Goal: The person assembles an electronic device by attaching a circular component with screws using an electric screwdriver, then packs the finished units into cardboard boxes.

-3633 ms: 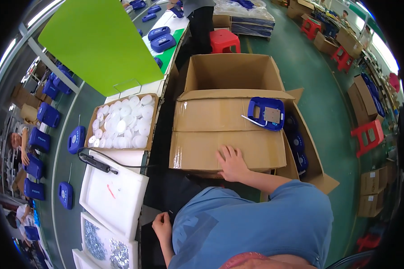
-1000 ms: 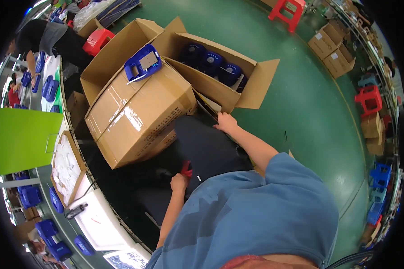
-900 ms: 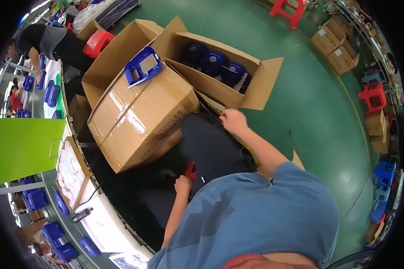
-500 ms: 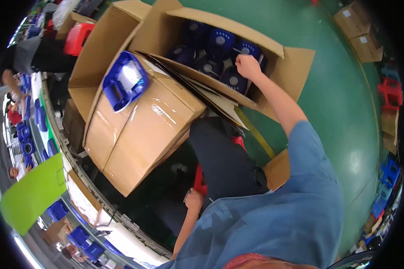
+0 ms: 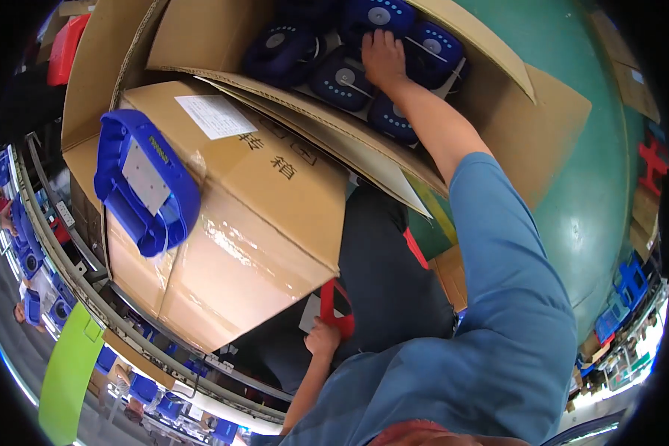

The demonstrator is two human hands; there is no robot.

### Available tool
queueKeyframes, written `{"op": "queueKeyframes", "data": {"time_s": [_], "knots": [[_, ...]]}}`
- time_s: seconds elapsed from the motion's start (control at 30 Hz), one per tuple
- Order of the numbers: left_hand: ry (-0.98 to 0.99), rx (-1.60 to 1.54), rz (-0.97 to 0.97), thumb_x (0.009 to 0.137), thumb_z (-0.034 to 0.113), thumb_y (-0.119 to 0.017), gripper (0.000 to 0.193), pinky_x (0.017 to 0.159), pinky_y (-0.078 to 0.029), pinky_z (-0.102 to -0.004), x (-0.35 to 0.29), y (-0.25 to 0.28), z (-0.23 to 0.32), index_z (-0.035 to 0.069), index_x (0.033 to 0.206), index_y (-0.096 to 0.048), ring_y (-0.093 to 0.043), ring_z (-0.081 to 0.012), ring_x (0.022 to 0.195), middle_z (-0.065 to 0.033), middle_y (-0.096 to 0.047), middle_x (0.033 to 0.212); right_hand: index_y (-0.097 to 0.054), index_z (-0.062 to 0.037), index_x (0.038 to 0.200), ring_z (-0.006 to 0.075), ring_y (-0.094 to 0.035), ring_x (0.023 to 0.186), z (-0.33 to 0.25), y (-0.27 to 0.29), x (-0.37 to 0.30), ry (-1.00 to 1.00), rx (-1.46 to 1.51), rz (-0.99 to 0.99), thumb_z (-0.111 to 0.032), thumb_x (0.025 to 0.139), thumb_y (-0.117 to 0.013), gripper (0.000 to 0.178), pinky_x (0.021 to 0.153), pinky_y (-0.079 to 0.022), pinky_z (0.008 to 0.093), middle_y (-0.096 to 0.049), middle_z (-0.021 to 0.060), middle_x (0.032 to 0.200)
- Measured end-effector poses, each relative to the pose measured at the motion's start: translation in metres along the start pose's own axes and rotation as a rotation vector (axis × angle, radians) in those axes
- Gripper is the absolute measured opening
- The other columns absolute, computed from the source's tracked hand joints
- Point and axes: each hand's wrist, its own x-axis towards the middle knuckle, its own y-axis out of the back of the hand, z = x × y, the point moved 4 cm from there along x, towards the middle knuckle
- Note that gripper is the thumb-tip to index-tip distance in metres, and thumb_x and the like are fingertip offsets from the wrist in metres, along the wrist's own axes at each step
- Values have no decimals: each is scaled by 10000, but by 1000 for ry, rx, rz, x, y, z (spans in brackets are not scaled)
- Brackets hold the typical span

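My right hand [image 5: 384, 58] reaches into an open cardboard box [image 5: 201, 37]. Its fingers lie slightly apart against a blue plastic unit [image 5: 383, 16] with a round grey disc and light dots. Several like units stand packed around it, one of them a dark blue unit [image 5: 342, 80] just left of my wrist. Low by my leg, my left hand [image 5: 322, 338] is closed beside a red stool [image 5: 339, 318]. A pale flat piece [image 5: 309, 314] shows at its fingers; whether the hand grips it is hidden.
A blue plastic housing [image 5: 188, 195] with a pale plate inside rests on a taped carton [image 5: 230, 260] at my left. Cardboard sheets [image 5: 327, 141] stand between carton and open box. Beyond a metal rail, a bright green panel [image 5: 70, 372] and several blue parts line the left.
My view has shifted, so the boxes appear larger and further left. My right hand has moved from the near right units to a farther one, its fingers loosening from a closed shape.
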Motion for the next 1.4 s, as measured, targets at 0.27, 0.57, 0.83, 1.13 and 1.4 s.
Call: {"op": "queueKeyframes", "data": {"time_s": [0.27, 0.57, 0.83, 1.13, 1.4], "knots": [[-59, 162, -76, 931, 397, -558, 568, 1080, -456, -556, 2, 7, 3, 51, 1380, -516, -741, -402, 1067, -256, -766, 1082, -708, -71, 981, 302, -680, 926, -1, -52, 27, 131, -33, 101, -100, 783, -740, 202, 845, -510, 445, -720, 119, 868], [-63, 121, -16, 922, 408, -550, 567, 1072, -459, -556, 0, 10, 5, 40, 1352, -552, -742, -398, 1070, -251, -771, 1054, -705, -65, 1036, 333, -731, 975, 18, -36, 42, 66, 121, -168, -175, 773, -797, 299, 869, -508, 497, -768, 153, 919], [-117, 134, -12, 930, 395, -519, 546, 1100, -429, -566, 4, 6, 7, 41, 1344, -566, -725, -396, 1134, -243, -762, 1135, -645, -19, 1221, 440, -698, 1038, 57, 66, 25, -68, 356, -247, -306, 850, -795, 492, 971, -504, 536, -740, 249, 1072], [-126, 43, -12, 991, 367, -447, 525, 1136, -387, -599, -8, 24, 13, 21, 1343, -626, -699, -396, 1202, -227, -740, 1239, -645, -31, 1195, 426, -602, 1010, 30, 333, -100, 56, 609, -59, -161, 780, -859, 485, 928, -478, 476, -708, 184, 1103], [-154, -118, 59, 1008, 365, -452, 491, 1129, -382, -622, -14, 23, 3, 59, 1333, -657, -692, -395, 1226, -219, -713, 1312, -629, -38, 962, 255, -591, 815, -125, 479, -173, 992, 602, 63, -157, 695, -724, 308, 728, -402, 389, -620, 71, 872]]}}
